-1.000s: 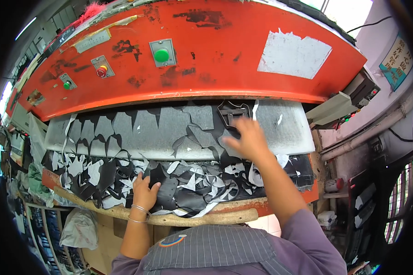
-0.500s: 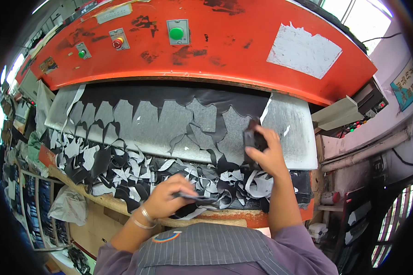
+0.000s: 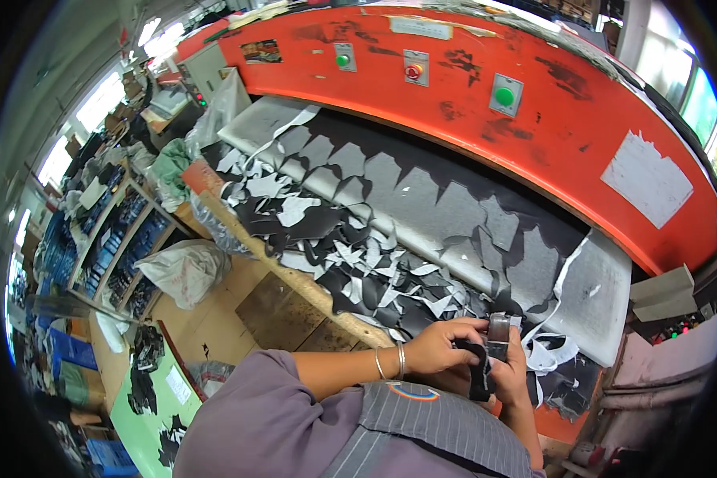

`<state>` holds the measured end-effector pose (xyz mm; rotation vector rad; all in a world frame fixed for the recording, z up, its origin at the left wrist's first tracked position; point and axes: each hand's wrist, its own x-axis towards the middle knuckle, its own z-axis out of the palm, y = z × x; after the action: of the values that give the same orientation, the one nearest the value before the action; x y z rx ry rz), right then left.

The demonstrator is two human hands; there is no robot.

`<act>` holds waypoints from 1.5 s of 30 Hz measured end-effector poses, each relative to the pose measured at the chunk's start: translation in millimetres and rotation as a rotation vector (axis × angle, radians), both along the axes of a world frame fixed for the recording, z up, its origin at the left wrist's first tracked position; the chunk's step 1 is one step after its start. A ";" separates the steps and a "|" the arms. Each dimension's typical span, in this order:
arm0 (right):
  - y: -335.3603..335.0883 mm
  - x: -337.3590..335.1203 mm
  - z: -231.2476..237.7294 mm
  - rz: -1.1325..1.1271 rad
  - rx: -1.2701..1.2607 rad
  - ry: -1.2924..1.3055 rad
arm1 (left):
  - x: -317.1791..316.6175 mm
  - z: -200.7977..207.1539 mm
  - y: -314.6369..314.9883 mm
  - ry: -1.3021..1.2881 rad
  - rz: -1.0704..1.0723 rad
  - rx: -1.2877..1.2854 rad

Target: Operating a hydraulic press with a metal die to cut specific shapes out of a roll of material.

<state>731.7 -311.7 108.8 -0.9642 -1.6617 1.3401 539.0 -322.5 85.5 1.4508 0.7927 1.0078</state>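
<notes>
Removal step, apparently.
Left hand (image 3: 436, 348) pinches limp black sheet piece (image 3: 479, 378); right hand (image 3: 515, 374) grips dark boxy metal die (image 3: 498, 329); parting them likely needs steady hold.

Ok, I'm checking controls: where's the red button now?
The red button sits upper centre in the head view, between two green buttons on the orange panel.

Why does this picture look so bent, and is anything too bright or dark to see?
Head view: the fisheye lens bows the orange press front into an arc; head view: the window at upper left is washed out white, and the black sheet fades into shadow beneath the press; head view: the left hand and right hand look fairly sharp.
</notes>
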 end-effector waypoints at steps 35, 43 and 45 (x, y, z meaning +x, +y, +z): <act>182.5 -532.2 -12.5 0.882 0.585 -1.306 | -567.7 -44.1 134.0 1.410 0.721 -0.236; 161.0 -524.3 -14.8 0.652 0.616 -1.240 | -616.1 -37.6 145.5 1.364 0.490 -0.305; 155.2 -506.2 -28.6 0.613 0.582 -1.256 | -613.0 -32.3 147.3 1.358 0.498 -0.238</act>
<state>225.6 -156.5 80.1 -1.0047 -3.2435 0.3538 -74.1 -175.2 53.2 1.6555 2.2276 0.0798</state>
